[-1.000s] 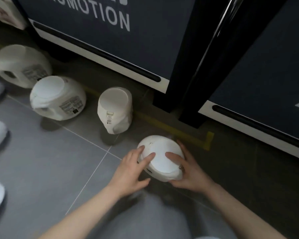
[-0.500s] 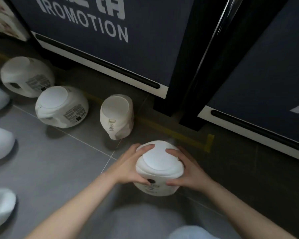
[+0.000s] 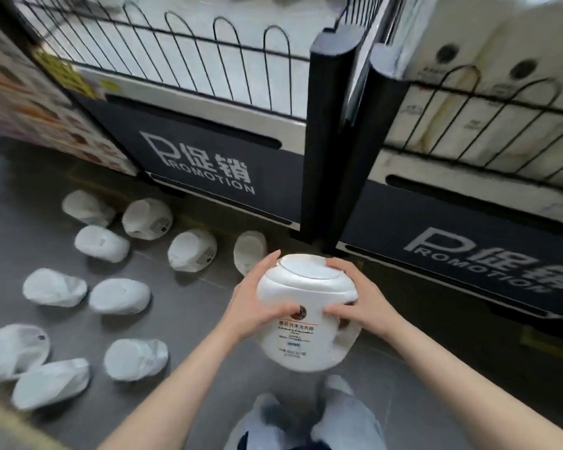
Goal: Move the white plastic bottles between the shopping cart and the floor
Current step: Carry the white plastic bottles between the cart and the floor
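- I hold one white plastic bottle (image 3: 306, 306) in the air, base upward and label facing me, above the grey floor (image 3: 189, 306) and in front of my feet.
- My left hand (image 3: 257, 303) grips its left side, fingers curled over the rim of the base and thumb across the label.
- My right hand (image 3: 355, 303) grips the right side the same way, thumb on the front and fingers wrapped round the top edge. Both hands are clamped on this one bottle.
- Just beyond it, another bottle (image 3: 250, 251) lies on the floor against the foot of the black promotion bin (image 3: 208, 167).
- To the left of that one, a loose cluster of bottles (image 3: 111, 287) lies on its sides across the tiles; I count about ten, though motion blur softens their edges.
- The shopping cart is not in sight, so I cannot tell how many bottles it holds.
- I judge this bottle to be mid-transfer, off the floor but not yet set down anywhere.
- With so many on the floor, I judge that most of the work remains if they are bound for the cart, or that it is nearly done if the floor is the goal.
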A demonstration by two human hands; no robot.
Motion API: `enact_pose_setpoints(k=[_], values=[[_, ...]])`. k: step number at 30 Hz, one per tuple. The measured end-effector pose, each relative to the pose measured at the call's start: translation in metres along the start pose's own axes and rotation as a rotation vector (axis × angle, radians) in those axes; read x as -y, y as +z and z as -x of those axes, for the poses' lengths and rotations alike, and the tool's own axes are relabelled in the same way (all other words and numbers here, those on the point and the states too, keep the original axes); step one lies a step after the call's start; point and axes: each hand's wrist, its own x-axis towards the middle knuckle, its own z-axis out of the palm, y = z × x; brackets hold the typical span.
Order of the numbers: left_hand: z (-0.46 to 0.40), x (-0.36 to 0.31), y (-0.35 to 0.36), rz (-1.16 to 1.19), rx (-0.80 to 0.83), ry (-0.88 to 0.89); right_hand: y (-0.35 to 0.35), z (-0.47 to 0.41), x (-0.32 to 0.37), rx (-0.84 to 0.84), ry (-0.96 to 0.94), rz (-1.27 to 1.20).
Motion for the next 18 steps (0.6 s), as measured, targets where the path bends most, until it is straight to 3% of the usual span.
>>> enact_pose_setpoints(k=[7, 18], values=[[0.063, -0.146, 0.014, 0.123, 0.100, 0.023, -0.077, 0.120, 0.114, -0.139, 0.075, -0.020], [0.082, -0.290, 0.121, -0.052, 0.501, 0.330, -0.151, 0.296, 0.119, -0.634, 0.119, -0.163]])
